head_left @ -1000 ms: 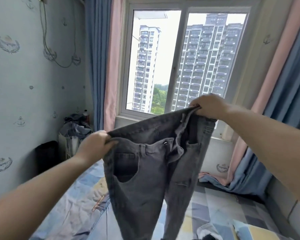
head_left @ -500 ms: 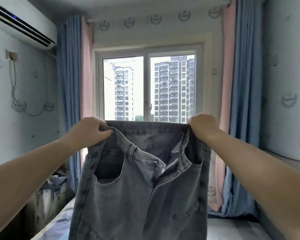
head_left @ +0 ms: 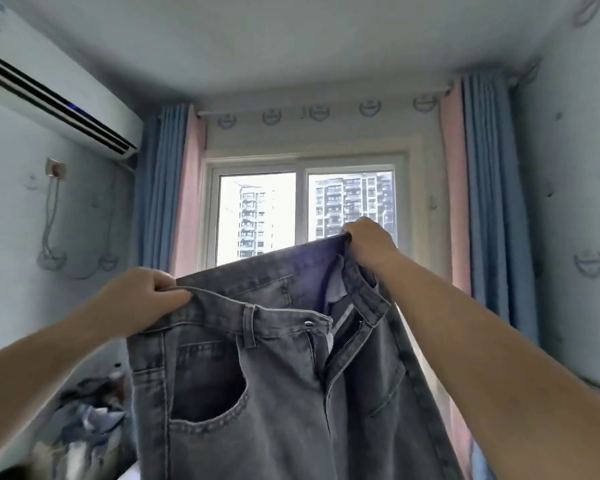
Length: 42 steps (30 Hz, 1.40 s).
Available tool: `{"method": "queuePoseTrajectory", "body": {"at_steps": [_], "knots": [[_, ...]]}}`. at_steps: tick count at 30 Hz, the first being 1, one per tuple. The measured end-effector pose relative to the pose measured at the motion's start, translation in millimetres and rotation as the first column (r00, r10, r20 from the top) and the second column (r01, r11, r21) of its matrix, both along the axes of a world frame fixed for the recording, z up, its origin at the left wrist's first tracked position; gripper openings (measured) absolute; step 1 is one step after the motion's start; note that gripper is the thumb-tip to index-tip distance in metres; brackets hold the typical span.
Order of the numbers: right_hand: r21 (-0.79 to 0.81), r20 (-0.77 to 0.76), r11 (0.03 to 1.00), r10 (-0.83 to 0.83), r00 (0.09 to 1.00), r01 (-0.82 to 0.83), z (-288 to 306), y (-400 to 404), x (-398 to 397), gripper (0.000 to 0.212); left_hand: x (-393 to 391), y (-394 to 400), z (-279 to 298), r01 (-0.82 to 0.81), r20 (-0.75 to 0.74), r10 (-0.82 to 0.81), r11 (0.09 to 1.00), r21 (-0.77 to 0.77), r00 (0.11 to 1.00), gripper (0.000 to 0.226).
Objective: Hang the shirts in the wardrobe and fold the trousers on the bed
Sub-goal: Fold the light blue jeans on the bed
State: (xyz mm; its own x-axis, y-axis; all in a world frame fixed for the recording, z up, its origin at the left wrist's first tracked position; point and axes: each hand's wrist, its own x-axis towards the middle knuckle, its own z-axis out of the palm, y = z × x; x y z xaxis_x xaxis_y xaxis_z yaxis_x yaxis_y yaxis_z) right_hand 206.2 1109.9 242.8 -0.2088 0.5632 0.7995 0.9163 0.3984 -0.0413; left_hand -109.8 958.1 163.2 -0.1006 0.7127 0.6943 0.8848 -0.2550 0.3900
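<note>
One pair of grey denim trousers (head_left: 257, 375), held up in the air in front of the window (head_left: 305, 216), legs hanging down out of frame.

Head view, item by item:
- Left hand (head_left: 142, 299): fingers curled over the waistband at its left end, grasping it.
- Right hand (head_left: 368, 242): clenched round the waistband at its right end, held higher than the left, so the band slopes.
- Trousers: fly unzipped and button undone; one front pocket and one belt loop face the camera.
- Handling, as a judgement: denim is soft but fairly heavy and holds a crease well; not slippery, not fragile. The doubled waistband is the firmest place to take hold, one hand at each end as now; the hems would be the second hold for folding.
- Count: one pair of trousers, two hands, two blue curtains (head_left: 160, 188), one air conditioner (head_left: 49, 91), one blurred heap of clothes (head_left: 84, 420) at lower left. No shirts identifiable; the bed is barely in frame.
</note>
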Motion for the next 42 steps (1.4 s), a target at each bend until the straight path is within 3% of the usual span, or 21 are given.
{"method": "queuePoseTrajectory", "body": {"at_steps": [6, 10, 17, 26, 30, 37, 40, 42], "knots": [[-0.250, 0.156, 0.956, 0.196, 0.968, -0.153, -147.8, 34.8, -105.1, 0.036, -74.6, -17.8, -162.8, -0.082, 0.189, 0.130, 0.967, -0.241, 0.973, 0.035], [-0.457, 0.269, 0.870, 0.336, 0.903, -0.187, -266.9, 45.0, -183.7, 0.036, -130.3, -33.7, -280.8, -0.189, 0.235, 0.329, 0.862, -0.470, 0.915, 0.039], [-0.626, 0.314, 0.756, 0.467, 0.827, -0.189, -420.6, 69.1, -337.6, 0.040, -265.0, -41.6, -409.6, -0.294, 0.195, 0.527, 0.702, -0.648, 0.827, 0.044], [-0.778, 0.330, 0.614, 0.584, 0.742, -0.137, -587.0, 125.8, -622.9, 0.037, -520.5, -5.3, -574.3, -0.257, 0.115, 0.587, 0.512, -0.820, 0.801, 0.052], [-0.860, 0.351, 0.510, 0.639, 0.685, -0.034, -684.2, 146.6, -738.3, 0.035, -616.5, 5.3, -655.8, -0.245, 0.046, 0.636, 0.362, -0.899, 0.770, 0.047], [-0.916, 0.245, 0.397, 0.663, 0.707, -0.054, -829.2, 150.2, -863.4, 0.036, -702.3, -11.5, -771.0, -0.229, -0.010, 0.675, 0.237, -0.944, 0.738, 0.044], [-0.945, 0.090, 0.305, 0.582, 0.808, -0.114, -876.6, 139.6, -885.3, 0.049, -719.4, -16.5, -808.9, -0.190, -0.038, 0.685, 0.147, -0.971, 0.727, 0.039], [-0.965, -0.024, 0.217, 0.490, 0.871, -0.149, -909.1, 119.4, -883.7, 0.060, -727.1, -16.4, -825.8, -0.184, -0.057, 0.702, 0.107, -0.977, 0.710, 0.017]]}}
